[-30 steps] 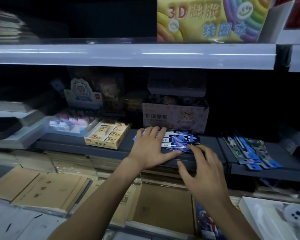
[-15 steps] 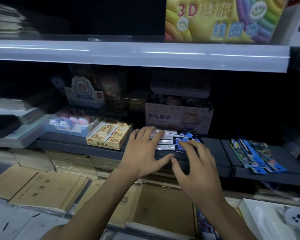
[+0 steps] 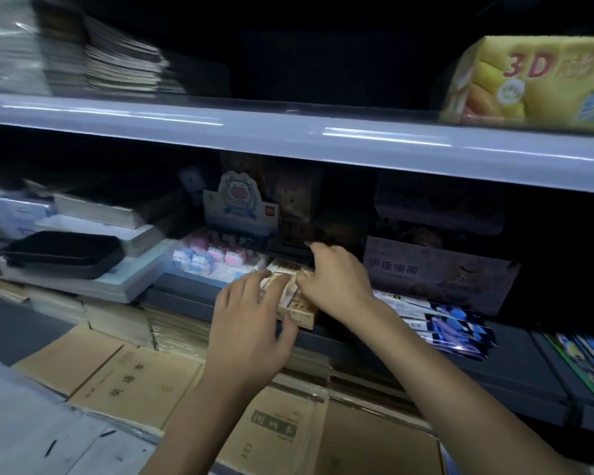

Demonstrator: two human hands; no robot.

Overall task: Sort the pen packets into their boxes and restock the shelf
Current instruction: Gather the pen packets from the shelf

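Now at the cream box (image 3: 302, 310)

Rests the left hand (image 3: 251, 323) on its front, fingers straight and spread. Curls the right hand (image 3: 336, 282) over its top; cannot tell if gripping anything. Has the pen packets (image 3: 450, 323) lying loose on the dark shelf ledge (image 3: 522, 371), just right of the box, apart from both hands.

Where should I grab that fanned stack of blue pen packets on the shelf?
Probably pinch the pen packets at their near ends, coming from the front, thumb on top: they lie flat and fanned close to the front edge of the shelf.
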